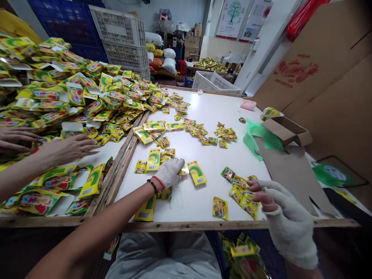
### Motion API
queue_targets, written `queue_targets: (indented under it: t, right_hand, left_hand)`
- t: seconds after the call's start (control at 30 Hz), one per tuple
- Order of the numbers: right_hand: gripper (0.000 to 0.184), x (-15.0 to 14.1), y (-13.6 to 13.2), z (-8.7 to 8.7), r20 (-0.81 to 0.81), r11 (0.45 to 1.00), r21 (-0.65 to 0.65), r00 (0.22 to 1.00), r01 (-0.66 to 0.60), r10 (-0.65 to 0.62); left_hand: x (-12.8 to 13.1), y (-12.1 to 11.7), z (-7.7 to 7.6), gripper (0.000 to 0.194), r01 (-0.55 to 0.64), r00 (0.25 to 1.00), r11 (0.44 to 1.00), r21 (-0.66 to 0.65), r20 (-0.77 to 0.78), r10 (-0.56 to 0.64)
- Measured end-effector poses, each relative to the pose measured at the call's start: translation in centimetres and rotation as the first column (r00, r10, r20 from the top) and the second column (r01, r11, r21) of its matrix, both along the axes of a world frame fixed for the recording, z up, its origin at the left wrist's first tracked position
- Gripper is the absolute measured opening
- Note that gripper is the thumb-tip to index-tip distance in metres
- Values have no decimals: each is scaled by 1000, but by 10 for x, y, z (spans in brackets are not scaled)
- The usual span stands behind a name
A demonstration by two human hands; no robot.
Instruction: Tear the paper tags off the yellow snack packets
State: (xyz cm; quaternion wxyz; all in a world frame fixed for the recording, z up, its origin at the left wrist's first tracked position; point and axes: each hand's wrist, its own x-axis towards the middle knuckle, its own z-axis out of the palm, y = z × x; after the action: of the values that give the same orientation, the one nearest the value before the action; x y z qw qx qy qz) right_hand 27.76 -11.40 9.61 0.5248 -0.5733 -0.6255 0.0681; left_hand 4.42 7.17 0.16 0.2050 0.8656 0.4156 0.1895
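Lying just right of left hand [169,173], yellow packet [197,173]; hand's grip, cannot tell

Yellow sachets [220,208] and flat boxes [197,173] lie on a white table [200,205]

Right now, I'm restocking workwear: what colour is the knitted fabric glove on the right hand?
That knitted fabric glove is plain off-white, best seen in the head view.
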Motion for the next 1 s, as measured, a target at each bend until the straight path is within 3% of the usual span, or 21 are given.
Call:
queue_targets:
  t: [0.07, 0.17, 0.3, 0.4, 0.5, 0.57, 0.67, 0.83, 0.93, 1.0]
  right_hand:
    - [15, -3, -2, -7, -64, 999, -19, 997, 51, -52]
    - [13, -29, 12, -43, -150, 983, -174, 985, 53, -80]
    - [36, -78, 38, -94, -366, 924, -339, 929, -179, 46]
    - [30, -103, 45, -114, -471, 875, -371, 875, -309, 109]
    - [24, -115, 43, -122, -504, 871, -376, 858, -317, 95]
    - [26, -118, 40, -126, -556, 882, -348, 827, -317, 78]
    - [26, -117, 37, -130, -547, 898, -338, 835, -282, 56]
    - [15, -112, 41, -120, -317, 910, -342, 940, -235, 124]
    - [13, -114, 49, -108, -267, 886, -374, 947, -274, 180]
    - [13, -116, 55, -104, -334, 876, -386, 929, -289, 159]
  left_hand:
    - [2, -4, 1, 40, -18, 999, 1000, -14, 29, 18]
    - [-4, -28, 12, 29, -12, 981, 994, -108, 193, 33]
    - [-15, -71, 17, 30, 164, 850, 941, -297, 526, 17]
    - [-22, -93, 2, 29, 80, 836, 889, -451, 516, 187]
    - [-28, -104, -18, 36, -64, 756, 804, -591, 497, 426]
    - [-32, -109, -27, 38, -104, 708, 800, -591, 521, 477]
    - [-39, -114, -30, 36, -123, 753, 855, -505, 514, 412]
    - [-52, -110, -20, 25, -81, 884, 934, -347, 409, 229]
    - [-56, -101, -12, 16, -31, 881, 920, -390, 424, 209]
    - [-56, -96, -8, 16, -2, 840, 875, -485, 473, 265]
